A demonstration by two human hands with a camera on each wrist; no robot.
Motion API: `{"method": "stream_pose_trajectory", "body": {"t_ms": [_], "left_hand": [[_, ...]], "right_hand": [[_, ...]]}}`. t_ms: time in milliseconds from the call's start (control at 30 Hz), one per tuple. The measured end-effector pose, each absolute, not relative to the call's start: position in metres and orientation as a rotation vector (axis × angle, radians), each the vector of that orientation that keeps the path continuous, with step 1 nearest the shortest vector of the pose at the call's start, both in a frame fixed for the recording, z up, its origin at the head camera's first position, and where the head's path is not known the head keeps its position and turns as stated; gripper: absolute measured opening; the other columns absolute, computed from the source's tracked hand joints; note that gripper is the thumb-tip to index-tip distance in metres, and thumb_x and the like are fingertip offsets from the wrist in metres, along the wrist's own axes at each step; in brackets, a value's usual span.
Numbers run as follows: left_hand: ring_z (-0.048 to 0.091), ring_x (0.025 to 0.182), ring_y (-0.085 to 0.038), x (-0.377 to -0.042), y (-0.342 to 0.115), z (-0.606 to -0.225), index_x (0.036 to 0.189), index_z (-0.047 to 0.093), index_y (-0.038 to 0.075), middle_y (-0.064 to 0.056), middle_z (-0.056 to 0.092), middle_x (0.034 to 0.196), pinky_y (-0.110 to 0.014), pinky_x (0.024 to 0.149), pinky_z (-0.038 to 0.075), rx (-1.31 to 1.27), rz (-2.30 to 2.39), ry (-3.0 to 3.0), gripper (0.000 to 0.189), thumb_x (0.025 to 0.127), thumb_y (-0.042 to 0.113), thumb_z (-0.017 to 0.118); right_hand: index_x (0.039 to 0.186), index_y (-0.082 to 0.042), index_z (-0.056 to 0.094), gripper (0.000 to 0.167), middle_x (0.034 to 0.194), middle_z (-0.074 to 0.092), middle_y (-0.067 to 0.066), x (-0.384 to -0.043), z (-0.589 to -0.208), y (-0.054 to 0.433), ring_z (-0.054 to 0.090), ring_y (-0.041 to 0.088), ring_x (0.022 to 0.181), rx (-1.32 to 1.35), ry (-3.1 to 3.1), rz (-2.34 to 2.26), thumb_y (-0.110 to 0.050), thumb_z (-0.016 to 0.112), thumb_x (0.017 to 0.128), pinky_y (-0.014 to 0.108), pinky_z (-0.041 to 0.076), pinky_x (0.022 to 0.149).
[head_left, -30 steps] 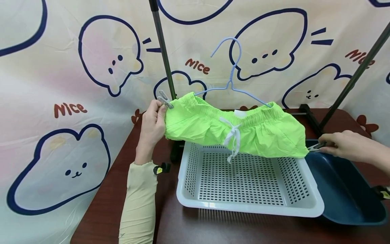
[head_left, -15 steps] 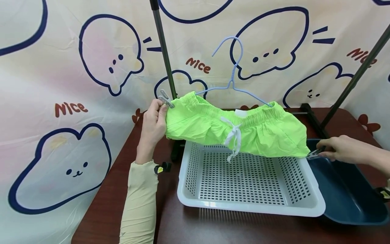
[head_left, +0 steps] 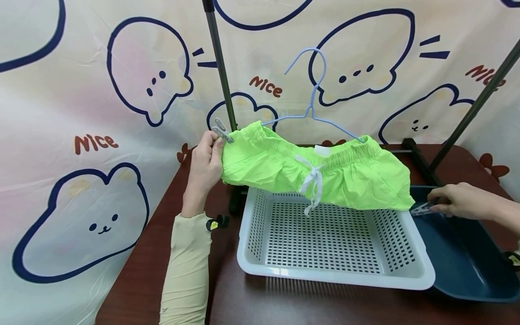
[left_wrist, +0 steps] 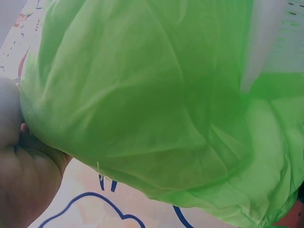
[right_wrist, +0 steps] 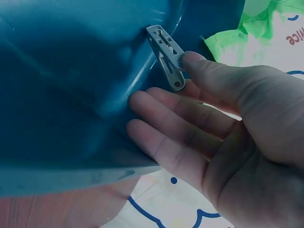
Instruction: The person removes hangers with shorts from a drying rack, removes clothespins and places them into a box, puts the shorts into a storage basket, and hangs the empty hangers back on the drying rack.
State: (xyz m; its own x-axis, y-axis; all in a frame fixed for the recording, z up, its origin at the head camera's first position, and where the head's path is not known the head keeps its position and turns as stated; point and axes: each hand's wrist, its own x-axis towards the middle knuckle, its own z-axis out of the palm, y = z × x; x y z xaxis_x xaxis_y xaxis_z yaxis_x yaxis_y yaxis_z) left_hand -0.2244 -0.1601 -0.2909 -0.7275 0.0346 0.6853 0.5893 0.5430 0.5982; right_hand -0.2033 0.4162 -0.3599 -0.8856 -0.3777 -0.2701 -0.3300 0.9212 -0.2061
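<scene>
Bright green shorts (head_left: 317, 169) with a white drawstring (head_left: 312, 180) hang on a light-blue wire hanger (head_left: 313, 108). My left hand (head_left: 205, 160) grips the shorts' left edge between thumb and fingers. A grey clothespin (head_left: 222, 131) sits at that edge, just above the thumb. At the lower right, my right hand (head_left: 463, 201) pinches another grey clothespin (right_wrist: 166, 57) between thumb and index finger, its other fingers loosely bent. That clothespin is close to the shorts' lower right corner in the head view; the right wrist view shows it apart from the cloth, over a dark blue tub (right_wrist: 61, 95).
A white perforated basket (head_left: 325, 280) stands on the brown table (head_left: 308, 309) below the shorts. The blue tub lies to its right. Dark poles (head_left: 221, 67) rise at left and right behind the shorts. A cartoon-printed curtain (head_left: 154, 189) backs the scene.
My right hand has shifted slightly down and right with its clothespin, which now points more clearly out of the fingers. The left hand keeps its grip on the shorts.
</scene>
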Motion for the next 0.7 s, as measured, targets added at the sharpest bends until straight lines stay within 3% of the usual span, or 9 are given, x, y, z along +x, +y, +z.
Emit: {"method": "stream_pose_trajectory", "body": {"t_ms": [300, 700], "left_hand": [[0.040, 0.063, -0.017, -0.2236, -0.1612, -0.2905, 0.098, 0.051, -0.006, -0.013, 0.049, 0.077, -0.021, 0.057, 0.033, -0.480, -1.164, -2.173, 0.016, 0.103, 0.009, 0.047], [0.040, 0.061, -0.016, -0.2223, -0.1611, -0.2897, 0.097, 0.051, -0.006, -0.013, 0.048, 0.076, -0.021, 0.056, 0.033, -0.475, -1.154, -2.172, 0.015, 0.102, 0.008, 0.048]], "right_hand": [[0.104, -0.004, 0.065, 0.017, 0.067, 0.055, -0.004, -0.2049, -0.3620, 0.4177, 0.050, 0.010, 0.058, -0.492, 2.742, -0.251, -0.015, 0.066, 0.090, 0.024, 0.041, 0.052], [0.113, 0.000, 0.061, 0.026, 0.068, 0.053, -0.003, -0.2044, -0.3627, 0.4182, 0.050, 0.010, 0.057, -0.490, 2.713, -0.288, -0.015, 0.064, 0.092, 0.024, 0.043, 0.051]]}}
